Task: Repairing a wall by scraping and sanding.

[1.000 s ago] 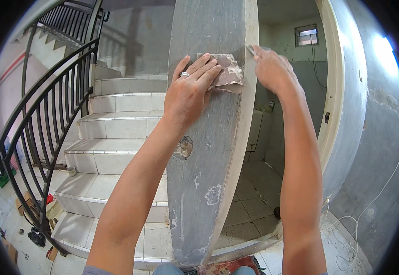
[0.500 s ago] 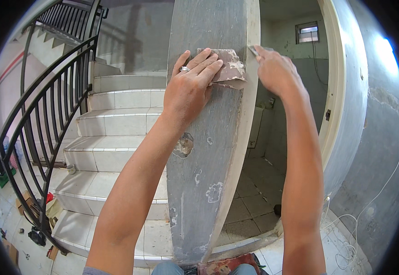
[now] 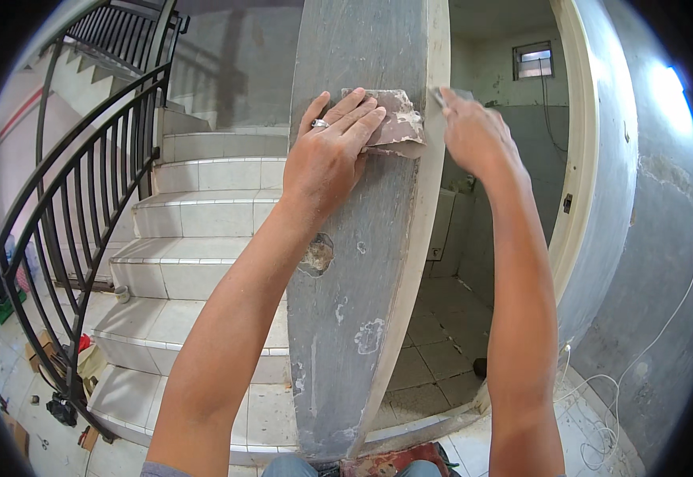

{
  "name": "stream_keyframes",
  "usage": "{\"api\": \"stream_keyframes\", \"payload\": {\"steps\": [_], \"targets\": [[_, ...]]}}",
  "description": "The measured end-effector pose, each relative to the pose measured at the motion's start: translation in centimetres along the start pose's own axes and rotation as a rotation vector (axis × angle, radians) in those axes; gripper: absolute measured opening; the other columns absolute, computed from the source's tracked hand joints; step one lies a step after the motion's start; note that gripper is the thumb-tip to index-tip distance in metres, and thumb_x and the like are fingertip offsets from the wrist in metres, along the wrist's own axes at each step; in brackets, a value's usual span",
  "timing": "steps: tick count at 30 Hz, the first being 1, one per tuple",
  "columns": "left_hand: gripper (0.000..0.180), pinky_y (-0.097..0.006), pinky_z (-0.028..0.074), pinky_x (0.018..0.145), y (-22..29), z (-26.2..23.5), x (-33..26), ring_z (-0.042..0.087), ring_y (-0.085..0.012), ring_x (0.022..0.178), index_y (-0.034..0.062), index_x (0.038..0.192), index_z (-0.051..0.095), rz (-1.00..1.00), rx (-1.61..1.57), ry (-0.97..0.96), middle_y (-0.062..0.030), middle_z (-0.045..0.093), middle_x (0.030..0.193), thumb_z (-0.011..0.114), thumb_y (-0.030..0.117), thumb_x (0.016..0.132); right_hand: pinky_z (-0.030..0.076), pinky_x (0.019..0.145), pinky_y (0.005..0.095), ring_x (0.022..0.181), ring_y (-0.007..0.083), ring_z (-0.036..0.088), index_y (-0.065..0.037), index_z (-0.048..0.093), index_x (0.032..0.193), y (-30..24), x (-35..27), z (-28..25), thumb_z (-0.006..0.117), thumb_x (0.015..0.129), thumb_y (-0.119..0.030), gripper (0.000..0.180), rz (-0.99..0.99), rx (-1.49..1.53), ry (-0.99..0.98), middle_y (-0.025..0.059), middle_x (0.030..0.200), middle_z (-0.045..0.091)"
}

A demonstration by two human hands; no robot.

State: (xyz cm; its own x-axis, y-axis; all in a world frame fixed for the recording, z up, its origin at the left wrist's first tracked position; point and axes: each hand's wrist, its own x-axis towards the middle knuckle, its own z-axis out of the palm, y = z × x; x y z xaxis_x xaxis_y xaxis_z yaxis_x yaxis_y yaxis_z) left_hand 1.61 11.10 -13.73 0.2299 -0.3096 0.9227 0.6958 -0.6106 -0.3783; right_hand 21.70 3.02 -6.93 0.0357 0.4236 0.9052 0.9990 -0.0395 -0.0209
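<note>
A right hand (image 3: pixel 480 137) curls tightly around a thin gray scraper (image 3: pixel 438 98) at the pale door frame (image 3: pixel 432 183); the left hand (image 3: pixel 326 155), fingers outstretched, lies on a torn brown sheet (image 3: pixel 396 119) against the gray wall (image 3: pixel 358 215). White stairs (image 3: pixel 203 250) and black railing (image 3: pixel 84 254) stand left.

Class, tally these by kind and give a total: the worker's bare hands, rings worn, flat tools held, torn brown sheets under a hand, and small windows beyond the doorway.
Hands: 2 (left hand, right hand)
Ring: 1
Flat tool: 1
Torn brown sheet: 1 (perhaps folded)
Small window: 1
Total: 6
</note>
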Motion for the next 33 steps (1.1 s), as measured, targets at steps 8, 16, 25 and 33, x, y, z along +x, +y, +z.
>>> {"api": "stream_keyframes", "payload": {"steps": [8,16,25,33], "targets": [[0.056,-0.044,0.032,0.121,0.7,0.2,1.6,0.053,-0.0194,0.14,0.015,0.135,0.067,0.014,0.09,-0.031,-0.0015,0.064,0.145,0.072,0.004,0.081,0.057,0.093,0.0525,0.11,0.0413,0.069,-0.021,0.059,0.14,1.2,-1.0,0.8,0.039,0.109,-0.026,0.037,-0.004,-0.011,-0.072,0.0217,0.121,0.069],[0.058,-0.047,0.026,0.125,2.5,4.2,5.2,0.043,-0.0182,0.149,0.0141,0.148,0.056,0.188,0.359,-0.211,-0.0008,0.051,0.158,0.054,0.005,0.091,0.056,0.088,0.0526,0.099,0.0451,0.07,-0.029,0.05,0.153,-0.2,-12.3,1.3,0.046,0.107,-0.02,0.047,0.128,0.255,-0.27,0.027,0.116,0.058],[0.06,-0.048,0.025,0.126,3.6,3.6,3.7,0.04,-0.0202,0.151,0.0097,0.15,0.053,0.173,0.352,-0.281,-0.0047,0.05,0.159,0.049,0.003,0.091,0.056,0.088,0.0522,0.099,0.045,0.07,-0.028,0.051,0.152,0.9,-12.7,2.3,0.047,0.106,-0.017,0.048,0.151,0.32,-0.24,0.0273,0.116,0.058],[0.058,-0.046,0.025,0.127,1.5,4.0,11.9,0.042,-0.0212,0.15,0.0091,0.151,0.052,0.151,0.458,-0.295,-0.0054,0.05,0.159,0.048,0.005,0.093,0.056,0.088,0.0522,0.098,0.0451,0.07,-0.026,0.05,0.153,-0.3,-9.3,1.2,0.044,0.106,-0.018,0.048,0.156,0.311,-0.168,0.0279,0.12,0.058]]}}
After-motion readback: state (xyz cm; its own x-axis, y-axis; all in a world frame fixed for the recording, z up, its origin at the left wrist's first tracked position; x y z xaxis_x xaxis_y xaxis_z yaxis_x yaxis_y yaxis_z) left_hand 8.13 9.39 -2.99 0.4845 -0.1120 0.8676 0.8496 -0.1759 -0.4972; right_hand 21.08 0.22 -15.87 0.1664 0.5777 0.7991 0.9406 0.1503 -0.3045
